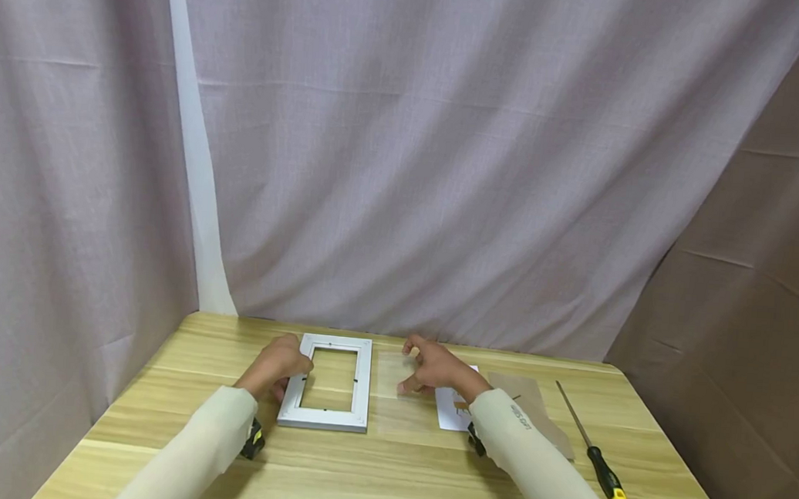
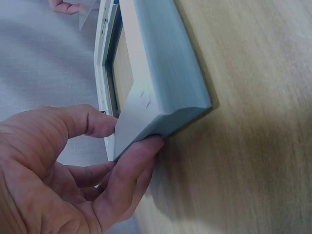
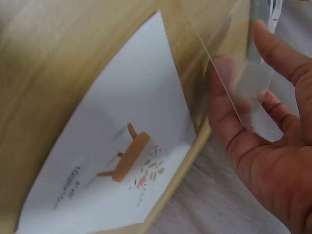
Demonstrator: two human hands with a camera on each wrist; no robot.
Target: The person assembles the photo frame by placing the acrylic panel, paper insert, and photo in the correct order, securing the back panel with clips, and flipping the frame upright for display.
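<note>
On the wooden table (image 1: 398, 466) in front of you, a pale grey picture frame (image 1: 327, 384) lies flat, its opening showing the tabletop through it. Your left hand (image 1: 278, 365) grips the frame's left edge near the near corner: in the left wrist view the thumb (image 2: 78, 124) presses on the inner side and a finger (image 2: 131, 170) curls under the frame's corner (image 2: 165, 97), so that this edge looks lifted slightly off the wood.

Just to the right of the frame, your right hand (image 1: 436, 366) holds a clear transparent sheet (image 1: 399, 396) by its far right edge. The right wrist view shows the sheet (image 3: 243, 87) pinched between thumb (image 3: 226, 92) and fingers (image 3: 280, 58), its edge raised above the table.

Beneath your right wrist lies a white printed card (image 1: 451, 409) with a small drawing of a brown table (image 3: 129, 156) and some writing. To the right of the card sits a piece of brown backing board (image 1: 530, 409), and beyond that a screwdriver (image 1: 591, 444) with a black-and-yellow handle, lying well apart from the frame. Grey cloth (image 1: 447, 168) hangs behind the table.
</note>
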